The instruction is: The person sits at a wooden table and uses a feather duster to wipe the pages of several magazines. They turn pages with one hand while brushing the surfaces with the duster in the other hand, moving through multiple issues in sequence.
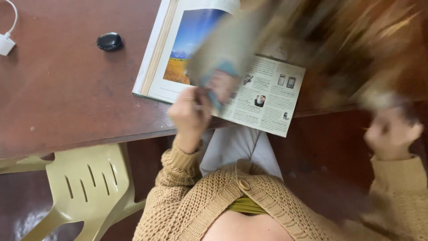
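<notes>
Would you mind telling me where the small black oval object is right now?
In the head view, the small black oval object lies on the brown table, upper left, left of the open book.

Soft, even daylight falls on the reddish bench [67,89] with only faint shadows and no glare, the still parts sharp, while the turning page [223,53] and the upper right corner smear into heavy motion blur.
</notes>
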